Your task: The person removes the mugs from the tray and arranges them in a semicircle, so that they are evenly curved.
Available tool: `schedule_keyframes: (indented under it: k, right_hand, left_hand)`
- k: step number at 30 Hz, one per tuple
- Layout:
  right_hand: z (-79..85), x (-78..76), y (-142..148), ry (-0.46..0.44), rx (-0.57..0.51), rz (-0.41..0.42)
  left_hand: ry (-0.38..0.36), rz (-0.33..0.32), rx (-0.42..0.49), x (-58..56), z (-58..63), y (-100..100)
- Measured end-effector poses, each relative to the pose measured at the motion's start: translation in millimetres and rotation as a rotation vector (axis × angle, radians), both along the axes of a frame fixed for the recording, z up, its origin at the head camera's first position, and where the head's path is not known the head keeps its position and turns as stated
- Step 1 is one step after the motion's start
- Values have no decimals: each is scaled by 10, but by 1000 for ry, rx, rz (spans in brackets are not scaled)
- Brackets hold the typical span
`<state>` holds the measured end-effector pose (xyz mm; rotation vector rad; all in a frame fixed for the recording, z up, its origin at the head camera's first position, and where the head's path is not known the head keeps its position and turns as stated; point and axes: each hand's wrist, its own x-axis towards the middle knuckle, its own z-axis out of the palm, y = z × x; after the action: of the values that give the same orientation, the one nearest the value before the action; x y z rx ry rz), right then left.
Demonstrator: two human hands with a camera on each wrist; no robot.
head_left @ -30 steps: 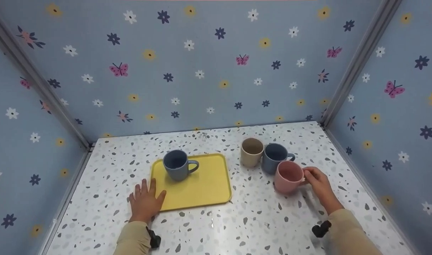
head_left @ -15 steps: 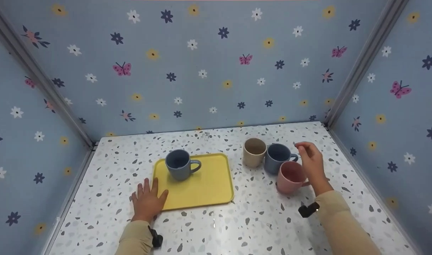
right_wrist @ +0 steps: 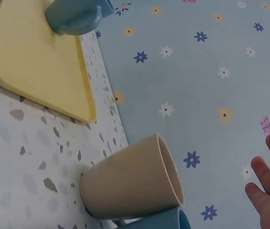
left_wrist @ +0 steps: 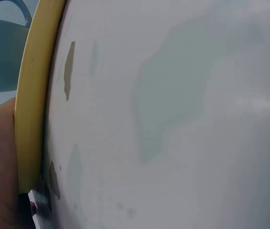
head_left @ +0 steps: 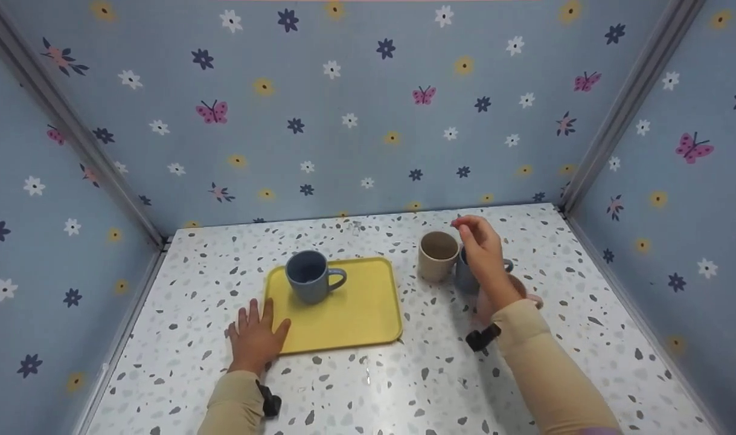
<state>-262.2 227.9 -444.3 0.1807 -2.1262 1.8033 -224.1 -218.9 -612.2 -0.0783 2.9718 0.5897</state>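
Note:
My left hand (head_left: 256,341) lies with fingers spread at the near left corner of a yellow tray (head_left: 355,314). On that tray stands a blue mug (head_left: 310,284), its handle to the right. My right hand (head_left: 485,254) is in the air above a second blue mug (head_left: 466,281), with loosely bent fingers and nothing held. Just left of that hand is a beige mug (head_left: 436,263), close beside the second blue mug. A pink mug (head_left: 485,308) is mostly hidden under my right wrist. The right wrist view shows the right fingers apart (right_wrist: 266,174), off the beige mug.
The speckled white tabletop (head_left: 398,386) carries everything. A flowered blue panel (head_left: 368,109) rises along its back edge, with more panels at the left and right sides. Grey posts stand in both back corners.
My right hand has let go of the pink mug's handle. It has moved up and left, over the second blue mug. The left hand stays on the tray.

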Motion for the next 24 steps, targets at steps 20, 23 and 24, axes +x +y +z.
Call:
schedule_keyframes:
  k: [20,23,24]
  right_hand:
    - [-552,-382,-1011,24,-58,157]
    - [-619,-391,-1154,-27,-53,162]
    - [-638,-392,-1201,-51,-56,166]
  left_hand:
    - [-10,7,15,-13,-11,-7]
    - [-10,3,17,-17,-17,-17]
    - [-9,4,18,-19,-20,-23]
